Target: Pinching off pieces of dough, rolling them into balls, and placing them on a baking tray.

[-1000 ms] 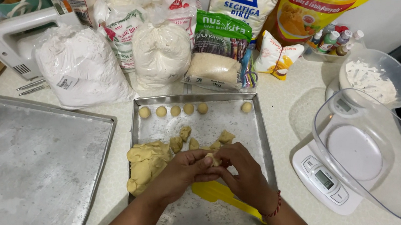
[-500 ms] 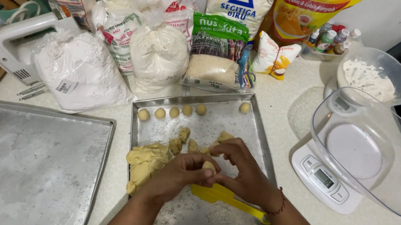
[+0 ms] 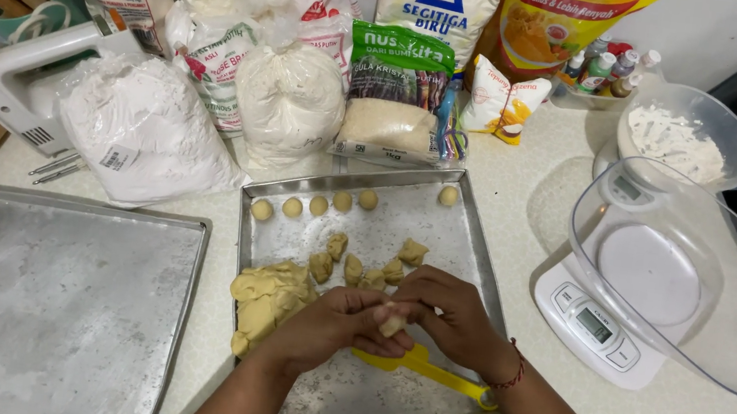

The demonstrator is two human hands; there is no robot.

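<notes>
My left hand point(image 3: 332, 323) and my right hand point(image 3: 449, 313) meet over the metal baking tray point(image 3: 475, 247), both pinching a small dough piece point(image 3: 391, 322) between the fingertips. To the left on the tray lies a large lump of pale yellow dough point(image 3: 266, 297). Several torn dough chunks point(image 3: 353, 265) sit just beyond my hands. A row of small rolled dough balls point(image 3: 318, 206) lines the tray's far edge, with one ball point(image 3: 449, 196) apart at the far right. A yellow plastic scraper point(image 3: 424, 368) lies under my right wrist.
An empty floured tray point(image 3: 53, 301) lies at the left. A digital kitchen scale point(image 3: 595, 325) with a clear bowl point(image 3: 685, 271) stands on the right, a bowl of flour point(image 3: 683, 137) behind it. Bags of flour and sugar point(image 3: 288, 101) line the back; a hand mixer point(image 3: 23, 75) is far left.
My hands stayed over the tray's middle, working the small dough piece between the fingers. Nothing else moved.
</notes>
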